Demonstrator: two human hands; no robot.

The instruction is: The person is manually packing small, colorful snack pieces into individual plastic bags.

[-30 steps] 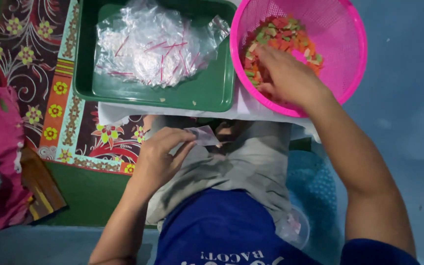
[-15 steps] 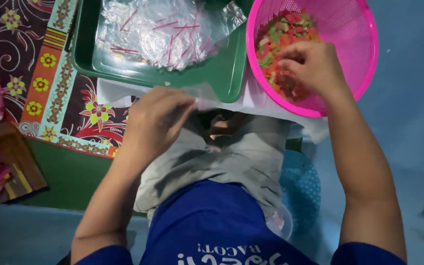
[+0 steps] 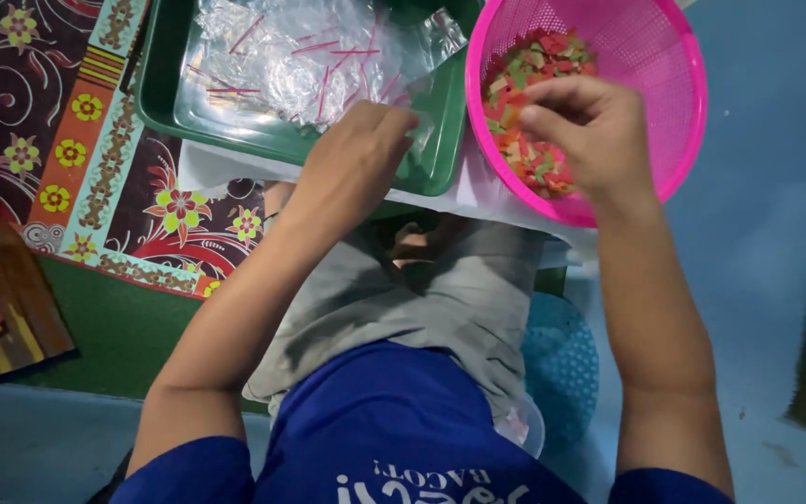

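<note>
— Where is the right hand [image 3: 590, 126] sitting?

— It is hovering inside the pink basket [image 3: 678, 103], fingers bunched together and pinching down over the heap of small red, orange and green snack pieces [image 3: 524, 121]. It is clenching in a pinch, though I cannot tell how many pieces it is actually gripping, since the fingertips are hiding them.

— And the left hand [image 3: 356, 154]?

— It is resting at the near rim of the green tray [image 3: 156, 98], fingers curling around the edge of a small clear plastic bag [image 3: 422, 131], so it is grasping that bag just beside the basket.

— What is lying in the tray?

— A pile of clear plastic bags with thin pink strips [image 3: 300, 61] is filling most of it, touching the tray's floor and spilling toward the right wall.

— How are tray and basket sitting?

— They are standing side by side, the basket to the right, its rim nearly touching the tray. Both are sitting over a white sheet [image 3: 216, 168] in front of the person's knees.

— And around them?

— A patterned floral mat [image 3: 76, 140] is lying under the tray on the left, and a blue floor [image 3: 776, 233] is showing on the right.
</note>
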